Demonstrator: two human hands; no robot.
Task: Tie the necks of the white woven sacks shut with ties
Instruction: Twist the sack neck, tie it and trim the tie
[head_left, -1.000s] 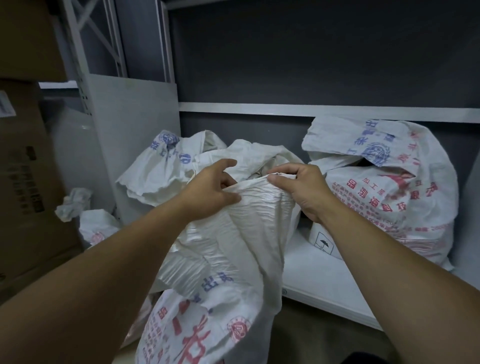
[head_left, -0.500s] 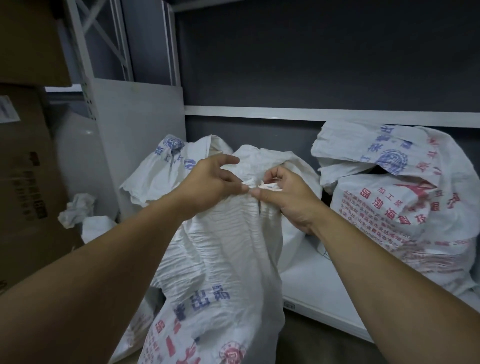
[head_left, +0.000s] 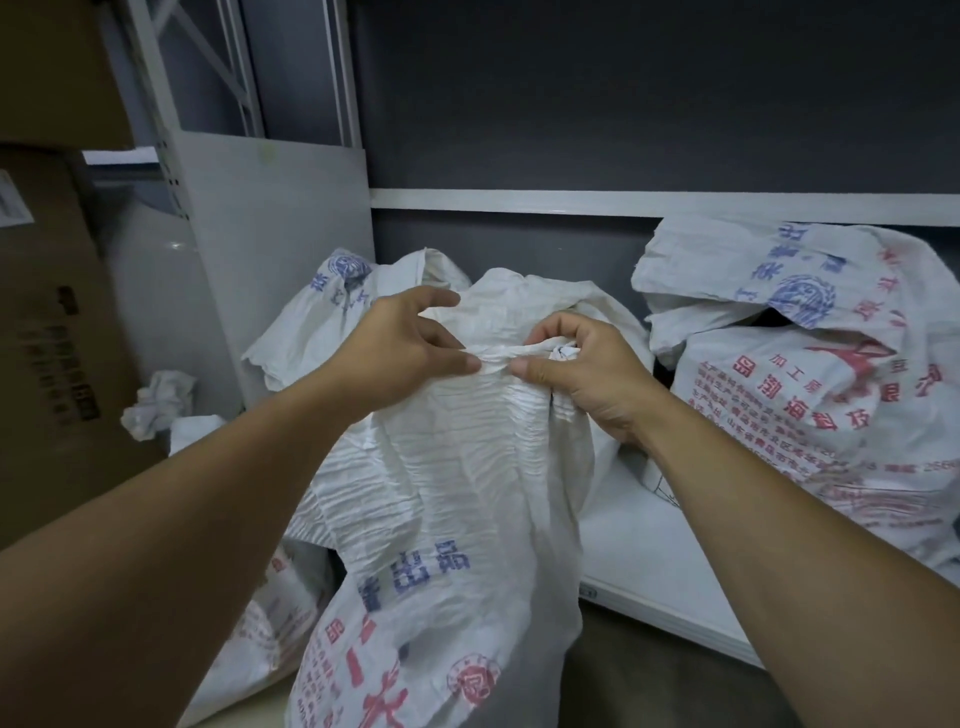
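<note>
Left hand (head_left: 405, 348) & right hand (head_left: 582, 369) each pinch the bunched rim of the white woven sack (head_left: 457, 493), thumbs nearly touching, prob. to gather a neck for tying (no tie visible). Sack stands against the shelf (head_left: 649, 545) front edge, near its left end.

front sack (head_left: 441, 493) stands before the shelf (head_left: 649, 561) — second sack (head_left: 322, 312) behind it, third sack (head_left: 805, 405) on the shelf at right, boxes (head_left: 47, 338) far left.
</note>
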